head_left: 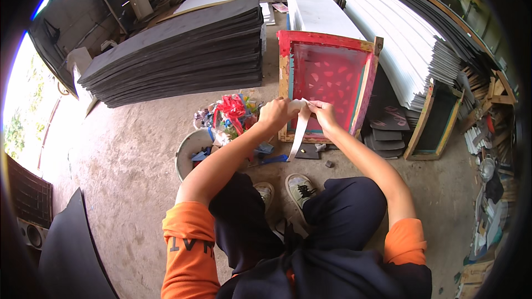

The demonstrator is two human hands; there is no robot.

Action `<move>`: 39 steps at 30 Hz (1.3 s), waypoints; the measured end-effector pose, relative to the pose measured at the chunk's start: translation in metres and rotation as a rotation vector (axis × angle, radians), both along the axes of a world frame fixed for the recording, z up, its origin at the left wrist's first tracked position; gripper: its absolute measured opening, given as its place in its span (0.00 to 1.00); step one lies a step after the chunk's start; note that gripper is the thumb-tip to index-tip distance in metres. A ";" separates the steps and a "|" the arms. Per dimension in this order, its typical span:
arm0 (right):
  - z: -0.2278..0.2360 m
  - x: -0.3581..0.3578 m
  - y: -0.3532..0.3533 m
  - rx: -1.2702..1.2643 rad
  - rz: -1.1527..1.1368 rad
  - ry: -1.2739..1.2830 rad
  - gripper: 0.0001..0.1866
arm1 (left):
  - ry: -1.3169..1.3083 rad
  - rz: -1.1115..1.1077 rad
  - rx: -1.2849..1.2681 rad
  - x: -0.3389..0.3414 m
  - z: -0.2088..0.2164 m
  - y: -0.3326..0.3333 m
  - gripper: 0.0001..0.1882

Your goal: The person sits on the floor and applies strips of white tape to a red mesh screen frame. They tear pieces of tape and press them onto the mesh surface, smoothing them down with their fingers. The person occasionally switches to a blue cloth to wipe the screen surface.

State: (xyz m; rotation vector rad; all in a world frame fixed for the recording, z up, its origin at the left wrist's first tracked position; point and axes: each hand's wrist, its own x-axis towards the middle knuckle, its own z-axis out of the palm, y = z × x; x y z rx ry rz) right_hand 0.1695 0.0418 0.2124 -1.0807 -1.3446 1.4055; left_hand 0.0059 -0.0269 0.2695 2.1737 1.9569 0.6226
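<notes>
Here, both hands meet at chest height: left hand (274, 113) and right hand (323, 113) each pinch a white tape strip (299, 127), whose loose end hangs down between them. Just beyond them a red-framed printing screen (327, 80) leans propped upright, facing the person. A scrap-filled bucket (191, 152) sits below the left hand.

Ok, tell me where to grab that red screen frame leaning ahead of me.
Probably grip the red screen frame by its bare wooden right side rail, coming from the right. It leans upright, the left hand and right hand hold a white strip before its lower edge, and the mesh looks delicate.
</notes>
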 end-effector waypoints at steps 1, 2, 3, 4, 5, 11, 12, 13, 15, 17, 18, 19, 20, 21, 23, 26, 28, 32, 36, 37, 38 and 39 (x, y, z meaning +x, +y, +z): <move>0.001 0.000 0.003 0.031 -0.019 -0.024 0.10 | -0.044 0.015 0.005 -0.004 -0.001 0.000 0.21; 0.002 0.000 0.004 0.061 -0.037 -0.048 0.10 | -0.088 0.030 0.010 -0.007 -0.002 0.001 0.22; 0.002 0.001 0.005 0.068 -0.032 -0.064 0.10 | -0.117 0.033 0.096 -0.007 -0.005 0.000 0.22; 0.003 0.001 0.004 0.074 -0.025 -0.080 0.11 | -0.112 0.018 0.126 -0.007 -0.004 0.000 0.21; 0.004 0.001 0.003 0.080 -0.019 -0.095 0.12 | -0.106 0.004 0.156 -0.007 -0.003 0.000 0.21; 0.002 -0.002 0.003 -0.012 -0.003 0.063 0.12 | 0.159 -0.127 0.351 -0.003 0.000 0.004 0.18; 0.003 -0.003 0.001 -0.051 0.000 0.085 0.12 | 0.237 -0.148 0.419 -0.004 -0.002 0.005 0.18; 0.005 -0.004 -0.003 -0.091 0.002 0.106 0.12 | 0.354 -0.154 0.442 -0.003 -0.001 0.007 0.16; 0.004 -0.007 -0.004 -0.159 -0.001 0.088 0.11 | 0.589 -0.165 0.482 0.002 -0.001 0.011 0.12; -0.005 -0.006 -0.002 -0.213 -0.019 0.003 0.11 | 0.773 -0.222 0.520 0.010 0.000 0.016 0.08; -0.009 -0.003 -0.001 -0.244 -0.030 -0.021 0.11 | 0.865 -0.250 0.538 0.014 0.000 0.017 0.06; -0.009 -0.002 -0.001 -0.273 -0.038 -0.042 0.11 | 0.885 -0.251 0.506 0.018 -0.002 0.018 0.05; -0.008 -0.002 -0.002 -0.302 -0.045 -0.064 0.11 | 0.854 -0.254 0.502 0.017 -0.004 0.018 0.05; -0.010 -0.002 -0.002 -0.301 -0.048 -0.056 0.11 | 0.822 -0.257 0.500 0.015 -0.007 0.017 0.06; -0.012 -0.001 -0.001 -0.293 -0.058 -0.044 0.11 | 0.705 -0.274 0.495 0.012 -0.010 0.020 0.08; -0.004 0.004 -0.004 -0.261 -0.057 -0.027 0.11 | 0.334 -0.230 0.313 0.001 -0.016 0.020 0.11; -0.001 0.004 0.001 -0.163 -0.006 0.079 0.11 | -0.001 -0.160 0.142 -0.008 -0.017 0.020 0.19; 0.021 0.000 -0.011 -0.126 -0.026 0.085 0.13 | -0.263 -0.176 0.068 -0.028 -0.022 0.019 0.24; 0.016 0.002 -0.012 -0.186 0.011 0.122 0.13 | -0.029 -0.205 0.193 -0.020 -0.010 0.014 0.20; 0.019 -0.002 -0.016 -0.165 0.024 0.116 0.14 | 0.101 -0.222 0.226 -0.019 -0.008 0.012 0.19; 0.023 -0.007 -0.020 -0.146 0.037 0.110 0.14 | 0.232 -0.237 0.257 -0.018 -0.006 0.011 0.18; 0.025 -0.012 -0.023 -0.126 0.051 0.105 0.15 | 0.330 -0.238 0.352 -0.019 -0.013 0.014 0.16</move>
